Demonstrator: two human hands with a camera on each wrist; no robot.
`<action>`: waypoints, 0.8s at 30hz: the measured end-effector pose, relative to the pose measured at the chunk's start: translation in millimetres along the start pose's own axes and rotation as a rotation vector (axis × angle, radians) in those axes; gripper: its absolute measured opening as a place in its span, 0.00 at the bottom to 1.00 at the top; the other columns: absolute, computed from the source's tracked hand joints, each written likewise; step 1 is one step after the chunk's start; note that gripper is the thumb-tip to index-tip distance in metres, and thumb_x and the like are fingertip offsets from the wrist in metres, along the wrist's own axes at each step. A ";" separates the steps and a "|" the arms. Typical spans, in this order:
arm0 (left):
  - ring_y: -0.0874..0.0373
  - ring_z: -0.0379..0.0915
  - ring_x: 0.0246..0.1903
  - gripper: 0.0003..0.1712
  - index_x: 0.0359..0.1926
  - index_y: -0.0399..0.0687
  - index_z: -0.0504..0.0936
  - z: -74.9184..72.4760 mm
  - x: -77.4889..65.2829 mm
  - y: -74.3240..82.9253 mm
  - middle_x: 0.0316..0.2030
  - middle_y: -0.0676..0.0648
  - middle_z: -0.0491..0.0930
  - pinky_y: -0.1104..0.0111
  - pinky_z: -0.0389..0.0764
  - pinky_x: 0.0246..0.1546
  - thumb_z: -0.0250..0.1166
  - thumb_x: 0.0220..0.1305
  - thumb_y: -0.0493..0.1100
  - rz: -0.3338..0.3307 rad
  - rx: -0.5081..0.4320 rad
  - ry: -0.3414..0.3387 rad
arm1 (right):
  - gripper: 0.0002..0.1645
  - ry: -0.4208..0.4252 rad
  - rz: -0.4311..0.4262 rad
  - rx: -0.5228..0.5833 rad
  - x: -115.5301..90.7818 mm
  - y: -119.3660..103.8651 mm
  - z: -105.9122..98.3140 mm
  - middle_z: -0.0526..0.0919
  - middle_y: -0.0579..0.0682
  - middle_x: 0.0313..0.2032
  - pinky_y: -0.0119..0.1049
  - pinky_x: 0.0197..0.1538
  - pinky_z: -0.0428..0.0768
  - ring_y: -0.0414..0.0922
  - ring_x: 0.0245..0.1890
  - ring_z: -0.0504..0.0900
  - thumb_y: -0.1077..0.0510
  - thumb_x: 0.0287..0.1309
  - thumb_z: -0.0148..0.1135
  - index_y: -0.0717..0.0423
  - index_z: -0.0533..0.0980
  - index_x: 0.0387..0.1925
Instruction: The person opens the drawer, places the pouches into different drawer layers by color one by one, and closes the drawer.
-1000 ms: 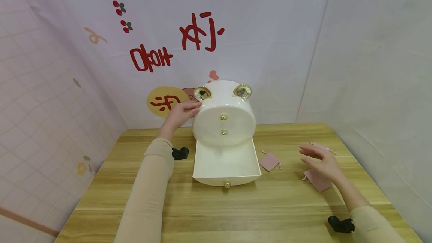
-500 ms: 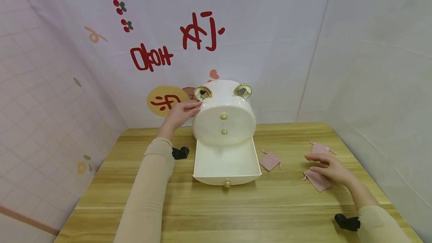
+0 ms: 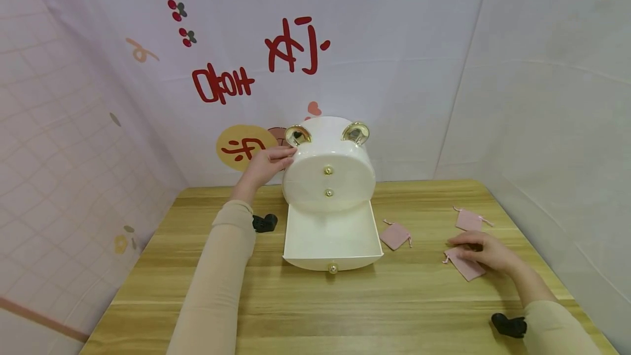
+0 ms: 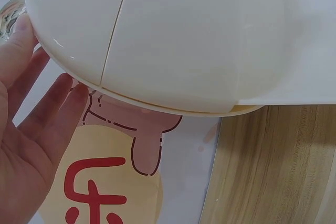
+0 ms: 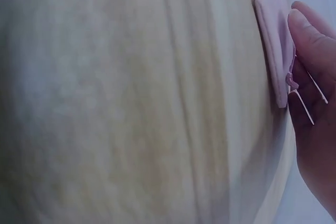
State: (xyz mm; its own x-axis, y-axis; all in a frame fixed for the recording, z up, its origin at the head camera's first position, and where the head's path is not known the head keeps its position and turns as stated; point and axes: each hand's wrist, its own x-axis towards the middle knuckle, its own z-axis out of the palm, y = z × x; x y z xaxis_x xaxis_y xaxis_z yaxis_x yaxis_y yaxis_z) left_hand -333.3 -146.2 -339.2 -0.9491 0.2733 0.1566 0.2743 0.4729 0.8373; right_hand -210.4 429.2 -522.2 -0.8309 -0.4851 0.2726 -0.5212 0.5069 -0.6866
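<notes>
A glossy white storage box with gold ear-like rings on top and small gold knobs stands at the table's back, its bottom drawer pulled out. My left hand rests against the box's upper left side, fingers fairly straight, fingertips at its edge in the left wrist view. On the right, my right hand is low over a pink drawstring pouch, thumb at its surface and fingers loosely bent past its upper edge. In the right wrist view this pouch appears beside the thumb, its cords near the fingers.
Another pink pouch lies just right of the drawer, and a third pouch lies behind my right hand. Black wrist-worn devices show at both sleeves. A printed cloth wall stands close behind the wooden table.
My right hand has come down and slightly toward me onto the near pouch, uncovering the pouch behind it. The left hand stays at the box.
</notes>
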 end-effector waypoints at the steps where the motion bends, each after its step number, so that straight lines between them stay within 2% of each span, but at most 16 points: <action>1: 0.53 0.58 0.70 0.23 0.64 0.60 0.80 0.0 0.2 -0.1 0.67 0.49 0.70 0.56 0.69 0.64 0.65 0.68 0.50 0.001 0.001 0.001 | 0.16 -0.001 -0.003 0.000 0.0 0.1 0.4 0.83 0.57 0.46 0.19 0.49 0.71 0.30 0.50 0.75 0.71 0.58 0.66 0.65 0.82 0.49; 10: 0.52 0.62 0.68 0.23 0.63 0.59 0.80 0.2 0.9 -1.9 0.67 0.48 0.70 0.57 0.72 0.62 0.65 0.68 0.50 -0.001 -0.035 -0.007 | 0.14 0.049 -0.016 -0.052 -0.9 -1.2 4.7 0.85 0.52 0.40 0.20 0.44 0.73 0.32 0.43 0.77 0.73 0.53 0.69 0.60 0.86 0.42; 14: 0.52 0.61 0.69 0.23 0.63 0.59 0.80 0.3 0.8 -1.3 0.67 0.48 0.69 0.57 0.72 0.62 0.65 0.68 0.50 -0.002 -0.038 -0.011 | 0.10 0.063 0.036 -0.053 -0.3 -0.8 4.6 0.85 0.50 0.38 0.21 0.39 0.74 0.31 0.40 0.78 0.72 0.54 0.69 0.60 0.86 0.38; 20: 0.51 0.64 0.67 0.23 0.63 0.60 0.80 0.8 0.3 -0.6 0.67 0.48 0.69 0.56 0.73 0.61 0.65 0.68 0.50 -0.003 -0.041 -0.013 | 0.07 0.107 0.140 -0.108 6.2 -3.6 7.2 0.86 0.45 0.37 0.23 0.38 0.75 0.30 0.40 0.77 0.66 0.57 0.70 0.52 0.87 0.36; 24: 0.51 0.63 0.67 0.23 0.63 0.60 0.81 0.8 1.2 -1.9 0.67 0.48 0.70 0.56 0.72 0.61 0.66 0.67 0.50 -0.004 -0.046 -0.006 | 0.07 0.130 0.161 -0.138 13.3 -10.4 9.1 0.85 0.44 0.37 0.25 0.37 0.75 0.31 0.39 0.76 0.65 0.58 0.69 0.50 0.87 0.36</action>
State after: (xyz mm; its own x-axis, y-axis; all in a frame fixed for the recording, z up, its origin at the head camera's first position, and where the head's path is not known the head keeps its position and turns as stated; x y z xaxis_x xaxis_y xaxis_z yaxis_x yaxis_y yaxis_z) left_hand -334.8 -146.0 -341.0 -0.9494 0.2761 0.1499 0.2625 0.4352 0.8612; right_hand -214.3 411.0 -517.5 -0.9190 -0.2987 0.2574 -0.3939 0.6672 -0.6321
